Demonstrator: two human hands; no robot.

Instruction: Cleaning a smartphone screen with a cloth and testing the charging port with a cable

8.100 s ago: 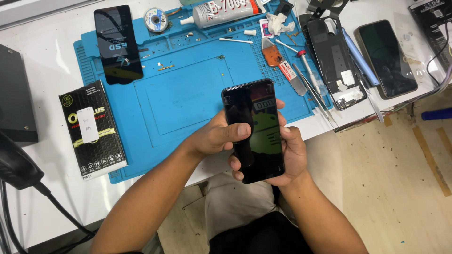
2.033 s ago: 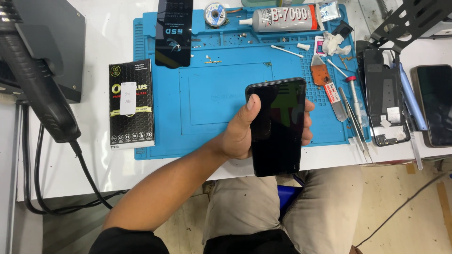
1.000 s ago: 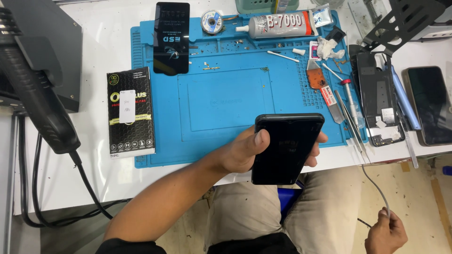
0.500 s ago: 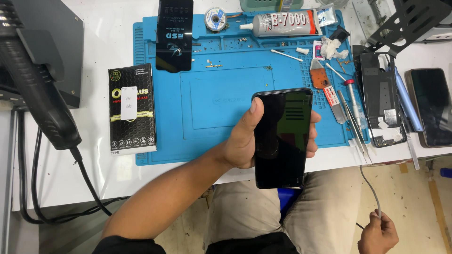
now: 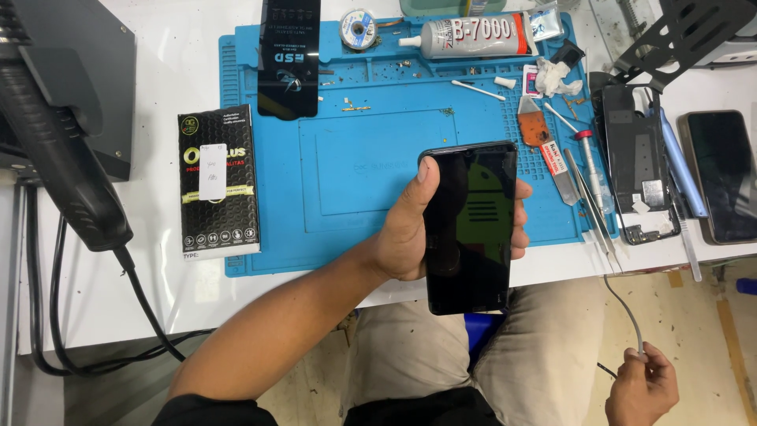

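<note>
Black phone (image 5: 471,229), upright again in the left hand's (image 5: 406,233) wrapped fingers at centre frame, while the right hand (image 5: 643,385) now pinches a grey cable (image 5: 623,304) lower right.

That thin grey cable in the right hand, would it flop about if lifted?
Probably floppy: the grey cable curves loosely off the table edge to the right hand. It looks thin, so likely light. It would probably swing rather than hold shape.

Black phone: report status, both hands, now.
Left hand grips black phone, screen dark, over blue mat. Right hand holds grey cable. Nothing obstructing.
</note>
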